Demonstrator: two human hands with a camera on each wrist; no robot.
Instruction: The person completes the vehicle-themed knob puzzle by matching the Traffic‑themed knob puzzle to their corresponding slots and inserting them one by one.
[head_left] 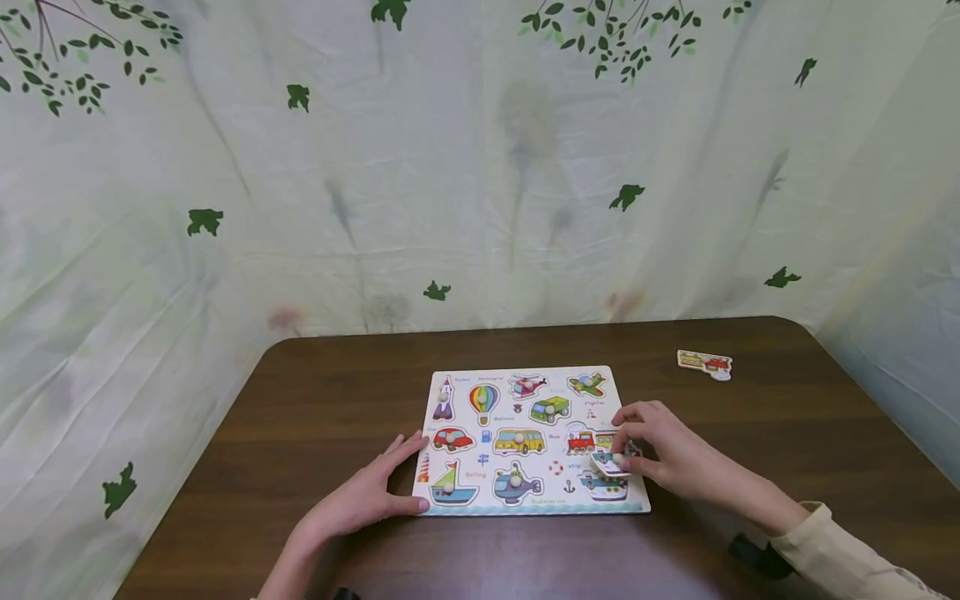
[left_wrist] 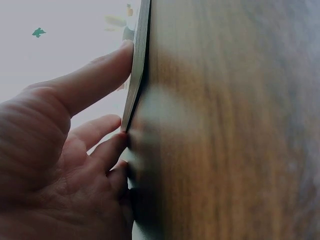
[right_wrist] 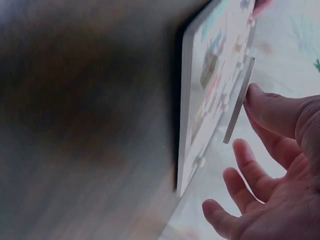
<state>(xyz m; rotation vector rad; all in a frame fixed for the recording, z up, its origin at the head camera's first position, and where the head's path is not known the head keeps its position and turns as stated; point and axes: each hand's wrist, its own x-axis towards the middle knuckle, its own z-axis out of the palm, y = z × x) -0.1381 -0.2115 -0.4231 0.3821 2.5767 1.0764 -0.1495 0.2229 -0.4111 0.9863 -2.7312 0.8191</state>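
A white wooden peg puzzle board (head_left: 525, 510) with vehicle pictures lies on the brown table. At its lower right, my right hand (head_left: 667, 454) pinches a small boat-like puzzle piece (head_left: 606, 467) between thumb and fingertips. In the right wrist view this piece (right_wrist: 239, 102) hangs tilted just over the board (right_wrist: 186, 100), apart from its surface, while the other fingers (right_wrist: 250, 172) are spread loosely. On the board's left side rests my left hand (head_left: 367, 492), its thumb at the near corner and its fingertips farther up the edge; the left wrist view shows the thumb (left_wrist: 100, 75) against the board's side (left_wrist: 137, 70).
A train puzzle piece (head_left: 705, 364) lies on the table (head_left: 345, 383) beyond the board's far right corner. Car, bus (head_left: 519, 442), balloon and sailboat pictures with knobs fill much of the board. Behind the table hangs a pale curtain (head_left: 465, 167) with leaf prints.
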